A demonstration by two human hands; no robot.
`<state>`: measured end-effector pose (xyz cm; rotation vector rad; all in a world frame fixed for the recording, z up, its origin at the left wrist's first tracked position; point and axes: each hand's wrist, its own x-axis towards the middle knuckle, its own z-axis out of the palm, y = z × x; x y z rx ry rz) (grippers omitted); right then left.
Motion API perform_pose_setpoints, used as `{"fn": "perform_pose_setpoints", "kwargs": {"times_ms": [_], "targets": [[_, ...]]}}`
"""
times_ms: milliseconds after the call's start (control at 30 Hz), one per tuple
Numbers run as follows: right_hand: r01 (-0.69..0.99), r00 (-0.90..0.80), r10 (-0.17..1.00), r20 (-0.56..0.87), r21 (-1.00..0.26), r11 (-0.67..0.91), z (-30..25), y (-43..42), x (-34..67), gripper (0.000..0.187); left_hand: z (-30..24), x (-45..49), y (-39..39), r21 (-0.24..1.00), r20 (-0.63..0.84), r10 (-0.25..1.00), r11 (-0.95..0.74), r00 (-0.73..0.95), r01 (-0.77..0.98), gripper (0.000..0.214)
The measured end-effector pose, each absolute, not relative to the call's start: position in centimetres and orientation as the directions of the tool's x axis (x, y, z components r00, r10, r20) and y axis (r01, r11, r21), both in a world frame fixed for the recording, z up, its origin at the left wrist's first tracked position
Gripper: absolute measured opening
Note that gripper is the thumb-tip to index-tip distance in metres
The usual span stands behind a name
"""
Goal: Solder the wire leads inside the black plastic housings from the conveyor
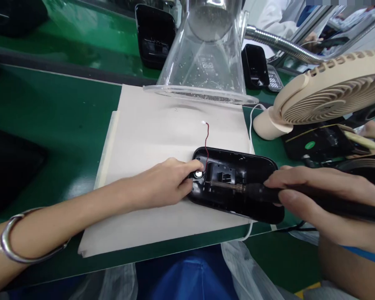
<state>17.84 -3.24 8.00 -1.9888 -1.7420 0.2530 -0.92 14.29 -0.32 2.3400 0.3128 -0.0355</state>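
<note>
A black plastic housing (256,166) lies open side up, its left end on pale paper. At that end my left hand (167,181) is closed, with thumb and index finger at a small round silver part (198,174). From beside this part, a twisted red and dark wire (207,139) runs to a small white connector (203,122) beyond the housing. In my right hand (325,196) is a black-handled soldering iron (262,192), held like a pen. Its thin tip points left over the housing, near the silver part; whether they touch I cannot tell.
A clear fume hood (203,71) stands behind the paper sheet (153,125). To the right are a beige fan (331,91) and a white cable (250,125). Black housings (154,37) sit at the back, and a dark object (12,166) at left. Other people are partly visible.
</note>
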Motion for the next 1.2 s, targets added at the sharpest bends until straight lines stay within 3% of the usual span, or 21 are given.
{"fn": "perform_pose_setpoints", "kwargs": {"times_ms": [167,300,600,800,1200], "targets": [[0.822,0.028,0.986,0.162,-0.565,0.069,7.0,-1.4,18.2,0.015,0.0,-0.7,15.7,0.755,-0.048,0.138,-0.643,0.989,0.126,0.037],[0.809,-0.019,0.984,0.18,-0.575,0.121,6.6,-0.4,18.1,0.014,0.4,-0.7,16.5,0.746,-0.079,0.139,-0.649,0.987,0.151,0.039],[0.852,0.024,0.997,0.076,-0.523,0.019,7.0,0.5,17.3,0.014,1.2,-0.8,17.0,0.762,-0.185,0.132,-0.607,0.974,0.227,0.041],[0.811,0.003,0.996,0.093,-0.582,0.052,6.5,0.9,17.3,0.014,1.2,-0.7,17.4,0.769,-0.186,0.116,-0.601,0.976,0.218,0.043],[0.79,0.051,0.999,0.017,-0.612,-0.029,6.2,1.0,17.3,0.017,1.3,-0.5,17.7,0.775,-0.206,0.101,-0.59,0.973,0.225,0.042]]}}
